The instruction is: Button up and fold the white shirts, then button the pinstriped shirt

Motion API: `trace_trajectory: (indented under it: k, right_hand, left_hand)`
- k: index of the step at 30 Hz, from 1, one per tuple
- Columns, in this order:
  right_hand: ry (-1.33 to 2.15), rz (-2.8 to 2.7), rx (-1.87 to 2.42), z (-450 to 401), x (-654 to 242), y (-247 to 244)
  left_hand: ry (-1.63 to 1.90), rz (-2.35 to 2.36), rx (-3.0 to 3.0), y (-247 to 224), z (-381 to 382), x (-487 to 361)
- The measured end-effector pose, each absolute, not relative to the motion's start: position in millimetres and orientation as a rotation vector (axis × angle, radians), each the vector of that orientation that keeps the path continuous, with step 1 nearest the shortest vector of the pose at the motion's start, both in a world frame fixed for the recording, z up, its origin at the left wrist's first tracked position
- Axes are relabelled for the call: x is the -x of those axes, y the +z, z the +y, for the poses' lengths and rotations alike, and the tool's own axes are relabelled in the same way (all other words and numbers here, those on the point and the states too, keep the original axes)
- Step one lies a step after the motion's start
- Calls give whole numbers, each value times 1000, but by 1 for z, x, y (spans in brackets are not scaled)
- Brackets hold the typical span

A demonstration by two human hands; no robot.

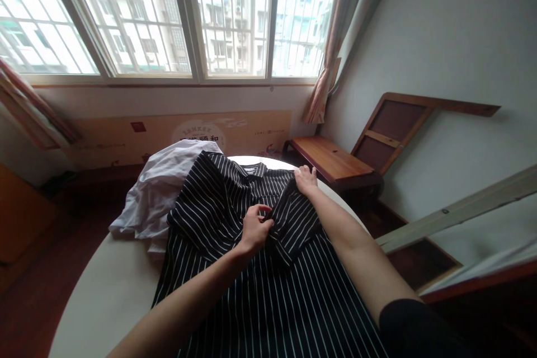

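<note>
A black shirt with white stripes (293, 291) lies spread on a round white table (100, 285), its collar (255, 170) at the far side. One short sleeve (297, 229) is folded inward over the body. My left hand (255, 228) is closed, pinching the edge of that sleeve between thumb and fingers. At the shirt's right shoulder, near the table's far edge, my right hand (306, 178) rests with its fingers apart, touching the cloth. The other sleeve (197, 210) lies to the left, toward a crumpled white cloth (155, 190).
Beyond the table, a printed board (239, 128) leans under the barred window (235, 22). A wooden bench (331, 156) stands at the back right, with a wooden frame (394, 123) against the wall. Curtains (325, 84) hang beside the window.
</note>
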State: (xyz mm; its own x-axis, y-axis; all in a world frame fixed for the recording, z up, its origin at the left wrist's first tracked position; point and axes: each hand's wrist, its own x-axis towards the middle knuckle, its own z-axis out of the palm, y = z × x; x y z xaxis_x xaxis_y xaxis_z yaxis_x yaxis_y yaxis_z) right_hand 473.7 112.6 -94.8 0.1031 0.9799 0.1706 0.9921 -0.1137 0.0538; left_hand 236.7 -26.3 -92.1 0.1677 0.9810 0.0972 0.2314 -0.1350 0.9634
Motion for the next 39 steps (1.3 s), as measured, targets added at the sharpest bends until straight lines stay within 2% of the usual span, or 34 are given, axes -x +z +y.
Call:
trace_trajectory:
  k: [3,5,10,13,17,22,25,27,29,33,39]
  right_hand:
    - [-243,-1766,2363,111,-476,-96]
    - [-224,-1637,2316,106,-470,-96]
    - [-251,-1920,1943,81,-446,-103]
    - [-71,-2139,1997,68,-445,-115]
    - [201,-2065,2251,71,-466,-124]
    - [69,-1830,2302,76,-467,-110]
    - [-51,-1947,1965,53,-424,-94]
    - [-25,-2199,1551,24,-378,-82]
    - [-4,-2434,1097,-12,-325,-70]
    - [-40,-2787,335,-71,-228,-61]
    - [47,-3081,191,-72,-147,-81]
  left_hand:
    - [1066,1417,-1570,-101,-28,-227]
    - [1081,1347,-1872,-98,-35,-221]
    - [624,931,-2543,-92,-55,-205]
    - [391,899,-2559,-102,-56,-198]
    - [335,896,-2501,-115,-57,-194]
    - [446,845,-2406,-91,-43,-181]
    - [760,1066,-2440,-52,-1,-151]
    - [1043,1452,-2396,-25,39,-121]
    - [1166,1844,-2241,-3,78,-92]
    - [826,1974,-2052,16,128,-58]
    - [483,1780,-2118,19,138,-57]
